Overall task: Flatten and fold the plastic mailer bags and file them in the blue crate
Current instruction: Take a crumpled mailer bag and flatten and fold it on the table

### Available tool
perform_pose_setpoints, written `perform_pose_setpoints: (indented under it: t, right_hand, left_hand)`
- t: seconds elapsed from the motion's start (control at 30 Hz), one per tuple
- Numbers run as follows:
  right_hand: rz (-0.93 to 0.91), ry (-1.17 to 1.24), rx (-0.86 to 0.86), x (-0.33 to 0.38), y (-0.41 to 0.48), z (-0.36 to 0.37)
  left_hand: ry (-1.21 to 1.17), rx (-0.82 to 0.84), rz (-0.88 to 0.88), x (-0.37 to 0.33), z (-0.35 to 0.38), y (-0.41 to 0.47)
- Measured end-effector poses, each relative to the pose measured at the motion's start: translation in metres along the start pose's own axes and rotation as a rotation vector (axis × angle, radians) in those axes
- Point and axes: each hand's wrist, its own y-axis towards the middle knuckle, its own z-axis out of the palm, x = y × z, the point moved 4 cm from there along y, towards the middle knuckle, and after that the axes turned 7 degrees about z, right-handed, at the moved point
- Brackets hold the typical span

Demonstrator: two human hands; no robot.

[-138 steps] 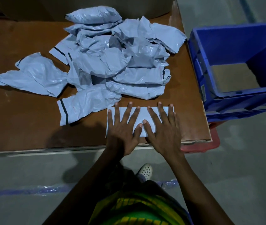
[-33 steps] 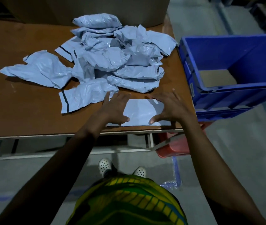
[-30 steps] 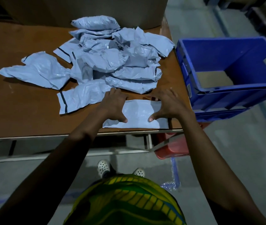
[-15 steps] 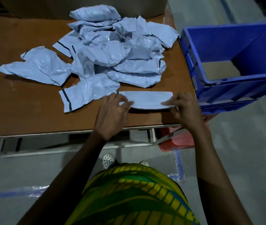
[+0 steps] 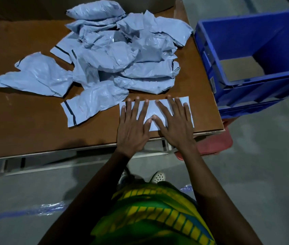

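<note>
A folded grey mailer bag (image 5: pixel 151 108) lies flat near the front right corner of the brown table (image 5: pixel 25 131). My left hand (image 5: pixel 134 124) and my right hand (image 5: pixel 174 122) press down on it side by side, fingers straight and spread. Behind it sits a heap of several crumpled grey mailer bags (image 5: pixel 122 55), and one more crumpled bag (image 5: pixel 34 75) lies apart at the left. The blue crate (image 5: pixel 210 68) stands just off the table's right edge, its inside showing no bags.
A red plastic object (image 5: pixel 210 144) sits low under the table's right corner, below the crate. A large cardboard box (image 5: pixel 34 7) stands at the back of the table. Grey floor with a blue tape line (image 5: pixel 16 212) lies in front.
Half a second ago both hands pinched the bag's ends and folded it over. Now the bag lies flat and narrower, and both hands press on it with straight fingers.
</note>
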Motion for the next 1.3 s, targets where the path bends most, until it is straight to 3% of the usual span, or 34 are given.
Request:
perform_pose_setpoints:
  t: [0.47,0.67,0.73,0.83,0.93,1.1,1.3]
  right_hand:
    - [0.018,-0.069,0.099,-0.007,-0.002,0.007]
    - [0.036,-0.035,0.198,-0.003,0.002,0.004]
    - [0.038,-0.005,0.142,0.005,0.003,-0.002]
    - [-0.080,0.054,-0.079,0.038,0.002,-0.016]
    - [-0.174,0.130,-0.119,0.063,-0.009,-0.014]
    - [-0.158,0.137,-0.147,0.061,-0.027,0.004]
    - [-0.201,0.164,-0.171,0.065,-0.010,-0.006]
  left_hand:
    - [0.097,0.062,-0.019,0.009,0.012,-0.001]
    - [-0.069,0.014,-0.011,0.011,-0.003,0.000]
    - [-0.119,-0.141,-0.065,0.015,-0.017,-0.011]
    - [-0.136,-0.340,-0.126,0.025,-0.029,-0.031]
    - [-0.079,-0.332,-0.111,0.030,-0.026,-0.043]
    - [0.181,-0.239,-0.085,0.027,-0.022,-0.050]
    - [0.183,-0.221,-0.044,0.025,-0.034,-0.047]
